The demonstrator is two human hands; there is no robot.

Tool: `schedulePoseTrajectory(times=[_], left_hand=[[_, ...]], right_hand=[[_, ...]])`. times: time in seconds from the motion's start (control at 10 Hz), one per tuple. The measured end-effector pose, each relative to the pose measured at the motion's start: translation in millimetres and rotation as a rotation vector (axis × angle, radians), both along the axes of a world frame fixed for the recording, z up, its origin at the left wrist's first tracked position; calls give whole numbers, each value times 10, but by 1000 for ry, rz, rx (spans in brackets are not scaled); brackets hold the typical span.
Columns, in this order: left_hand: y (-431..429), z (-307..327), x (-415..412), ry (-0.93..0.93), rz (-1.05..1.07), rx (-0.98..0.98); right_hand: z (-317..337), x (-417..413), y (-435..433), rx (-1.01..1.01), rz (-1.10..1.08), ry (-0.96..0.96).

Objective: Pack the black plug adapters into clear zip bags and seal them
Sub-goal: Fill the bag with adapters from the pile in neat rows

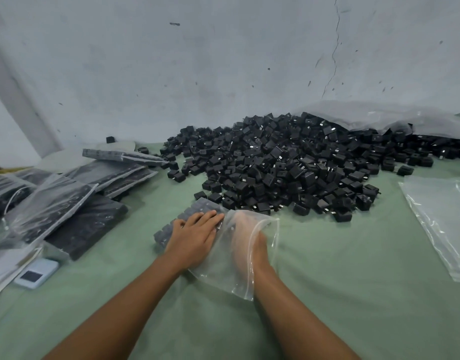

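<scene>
Bag [223, 278] lies near centre. Your left hand [195, 236], flat and released, presses the adapter row [197, 207] running near-left to far; right hand [245, 239] is inside the bag, grip unclear.

A pale grey-white wall [223, 61] fills the far side, its plaster scuffed and flecked with small dark marks. A thin crack [333, 53] runs down it at the right, from the top edge downward. At far left a broad, lighter band [18, 100] slants across the wall. A dull green cloth [340, 294] covers the work surface from near edge to wall. The light is soft and even
</scene>
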State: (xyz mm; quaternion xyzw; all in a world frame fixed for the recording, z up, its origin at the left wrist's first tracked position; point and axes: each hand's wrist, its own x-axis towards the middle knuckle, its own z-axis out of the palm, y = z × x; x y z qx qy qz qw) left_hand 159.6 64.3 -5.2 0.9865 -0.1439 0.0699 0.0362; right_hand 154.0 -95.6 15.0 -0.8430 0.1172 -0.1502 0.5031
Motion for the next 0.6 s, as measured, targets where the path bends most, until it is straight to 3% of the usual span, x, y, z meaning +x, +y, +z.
schedulePoseTrajectory(times=[0.1, 0.2, 0.3, 0.4, 0.6], left_hand=[[9, 5, -4, 0, 2, 3], [7, 7, -3, -1, 5, 14], [3, 1, -4, -12, 0, 15], [10, -17, 3, -14, -4, 2], [29, -62, 25, -2, 1, 5]], right_hand=[[-4, 105, -43, 110, -216, 36], [-83, 146, 331, -63, 32, 37], [-286, -112, 945, -300, 62, -15], [-162, -181, 710, -135, 8, -12], [-391, -374, 1103, -463, 81, -48]])
